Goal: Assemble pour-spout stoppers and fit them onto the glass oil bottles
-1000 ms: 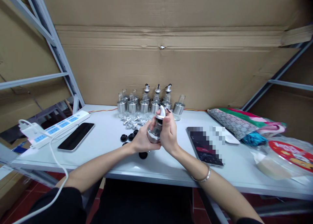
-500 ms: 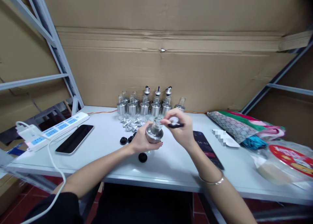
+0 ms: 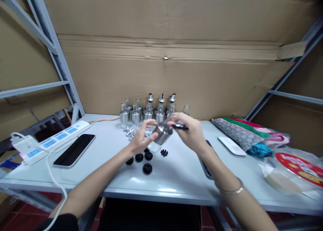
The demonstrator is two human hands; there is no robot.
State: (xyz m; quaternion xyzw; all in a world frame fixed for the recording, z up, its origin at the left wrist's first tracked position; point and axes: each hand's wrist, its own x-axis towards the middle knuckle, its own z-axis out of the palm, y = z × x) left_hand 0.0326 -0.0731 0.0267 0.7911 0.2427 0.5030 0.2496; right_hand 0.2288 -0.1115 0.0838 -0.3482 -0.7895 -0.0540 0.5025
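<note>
Your right hand [image 3: 192, 131] is gripping a tilted bottle [image 3: 164, 131] by the neck, just below frame centre — probably bearing its weight — and holding a black piece [image 3: 181, 127]; your left hand [image 3: 139, 139] is hovering loosely open beside the base.

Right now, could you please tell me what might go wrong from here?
The bottle is tilted and the left hand is spread open beside it, so it might slip from the right hand's grip near the neck. The black piece also in that hand could drop. A falling bottle might scatter the small black parts on the table.
</note>
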